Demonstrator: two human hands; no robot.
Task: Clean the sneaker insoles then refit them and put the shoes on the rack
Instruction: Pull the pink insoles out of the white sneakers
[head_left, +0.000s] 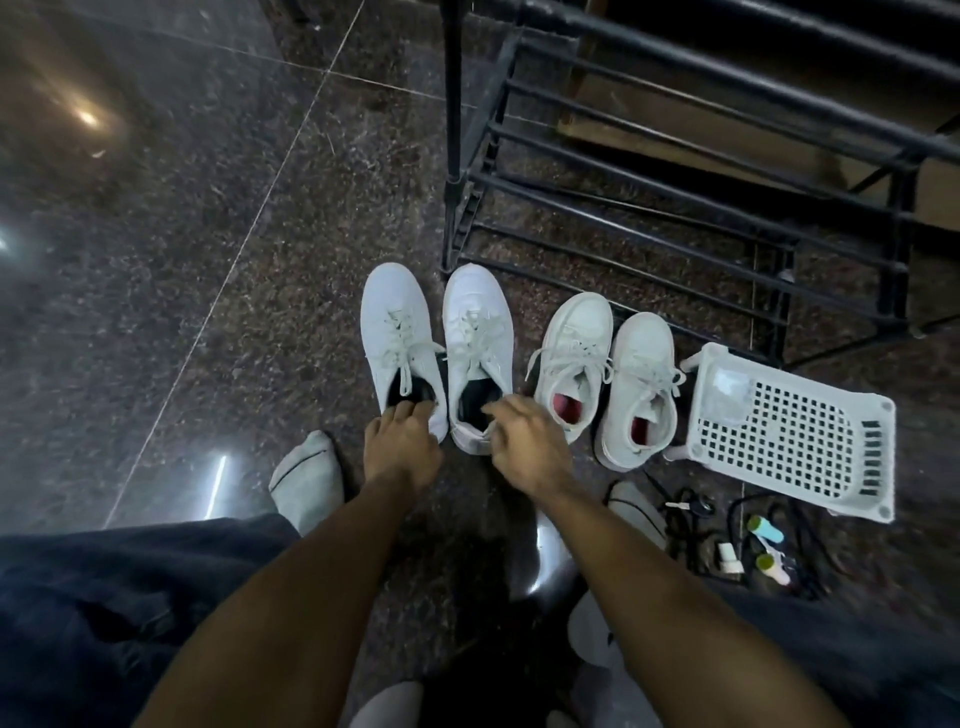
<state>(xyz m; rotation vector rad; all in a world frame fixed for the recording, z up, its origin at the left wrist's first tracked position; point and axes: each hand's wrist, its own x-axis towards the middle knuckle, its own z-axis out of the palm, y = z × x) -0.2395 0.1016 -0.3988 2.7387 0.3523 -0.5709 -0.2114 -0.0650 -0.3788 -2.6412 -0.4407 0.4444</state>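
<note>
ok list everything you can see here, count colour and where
sneakers with dark insoles: 2, white, floor centre, under the hands
sneakers with red insoles: 2, white, floor right of the first pair
shoe rack: 1, black metal, top right
basket: 1, white, on its side right of the sneakers
cables and small items: several, mixed colours, floor below the basket
left hand: at the heel of the leftmost sneaker
right hand: over the second sneaker's heel

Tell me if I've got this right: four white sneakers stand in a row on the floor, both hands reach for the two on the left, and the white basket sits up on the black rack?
Not quite. The head view shows the white basket lying on its side on the floor beside the black rack, not on it. The rest holds: four white sneakers in a row, the left hand and right hand at the two on the left.
</note>
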